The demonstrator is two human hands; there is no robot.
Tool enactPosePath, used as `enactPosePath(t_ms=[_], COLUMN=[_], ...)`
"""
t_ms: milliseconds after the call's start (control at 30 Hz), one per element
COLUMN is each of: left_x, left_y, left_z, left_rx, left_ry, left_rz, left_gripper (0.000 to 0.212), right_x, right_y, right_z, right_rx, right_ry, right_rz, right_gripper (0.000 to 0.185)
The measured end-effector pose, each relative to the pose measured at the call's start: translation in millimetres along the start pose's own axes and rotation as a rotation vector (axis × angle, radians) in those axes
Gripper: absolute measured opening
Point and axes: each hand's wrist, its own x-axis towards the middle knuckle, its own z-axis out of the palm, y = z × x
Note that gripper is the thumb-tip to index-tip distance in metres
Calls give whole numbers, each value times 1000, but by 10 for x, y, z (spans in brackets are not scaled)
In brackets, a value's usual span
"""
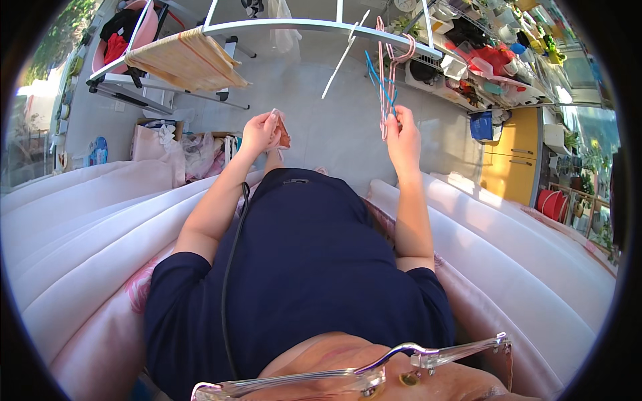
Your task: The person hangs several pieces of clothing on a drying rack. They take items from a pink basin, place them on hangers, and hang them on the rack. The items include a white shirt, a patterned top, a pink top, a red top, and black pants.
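Note:
My left hand (pixel 262 133) holds a small bunched piece of pinkish-brown cloth (pixel 283 133) between its fingers. On the other side, my right hand (pixel 403 133) grips a blue clothes hanger (pixel 373 75) at its lower end. Pink clothes hangers (pixel 383 100) hang from the rail of a white metal drying rack (pixel 291 23), beside and partly behind the blue one. A white hanger (pixel 341 65) is on the same rail, seen nearly edge-on. A striped yellow towel (pixel 185 57) is draped over the rack's left part.
A pink basin (pixel 146 37) with dark and red cloth stands at upper left. Boxes and bags of cloth (pixel 160 143) sit at left. Pale pink curtains (pixel 90 210) flank me. Crowded shelves (pixel 481 65) and a yellow cabinet (pixel 506 175) are at right.

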Motion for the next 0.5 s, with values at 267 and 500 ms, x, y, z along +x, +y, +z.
enactPosePath(t_ms=[267,500], left_x=[105,-143], left_y=[-204,174], left_z=[-7,239], left_rx=[378,425], left_ry=[102,-174], left_rz=[238,567], left_gripper=[27,27], right_x=[-558,-464], right_y=[-169,-391], right_z=[-50,464], right_rx=[-99,-27], right_ry=[-448,-361], right_rz=[-38,-384], right_gripper=[22,21])
